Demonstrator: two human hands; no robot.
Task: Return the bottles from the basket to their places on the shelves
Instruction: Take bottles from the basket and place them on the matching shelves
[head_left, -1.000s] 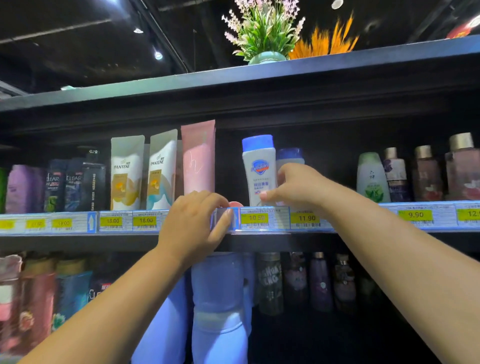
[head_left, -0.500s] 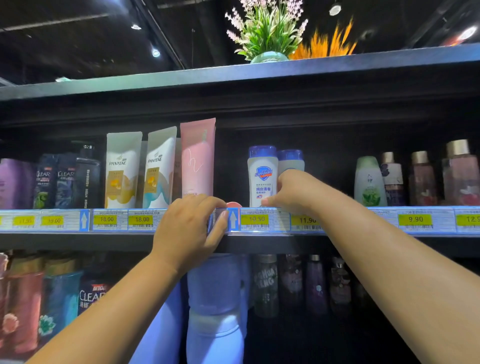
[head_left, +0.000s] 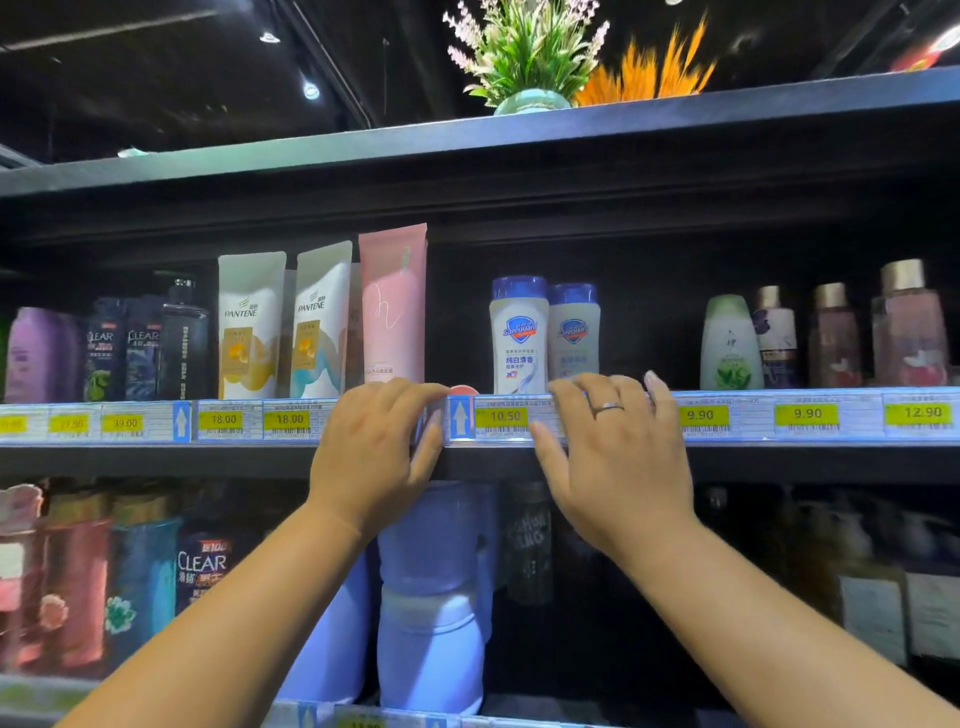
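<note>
Safeguard bottles in white plastic with blue caps are what the task concerns here, and they stand on the long black metal shelf (head_left: 779, 462). Its front carries a clear plastic price strip (head_left: 852, 439), and the yellow 10.50 price tag (head_left: 505, 417) on that strip serves as landmark.

The left hand (head_left: 374, 457), just left of the tag, hooks its fingers over the top of the strip with the thumb on its face, pinching it. The right hand (head_left: 618, 467), just right of the tag, is spread and holds nothing, its fingertips resting along the strip's top edge.

The front bottle (head_left: 519, 338) stands directly above the tag. The rear bottle (head_left: 574, 332) is above and right of it, close beside the first and set a little further back. Both are upright with the long axis vertical, caps up and labels facing out.

They look light and stiff-walled with a glossy, likely slippery skin. The best hold is probably round the body below the cap, thumb opposite fingers.

A small round pink cap (head_left: 464, 391) shows just above-left of the tag, and what it belongs to is hidden. No basket is in view.
</note>
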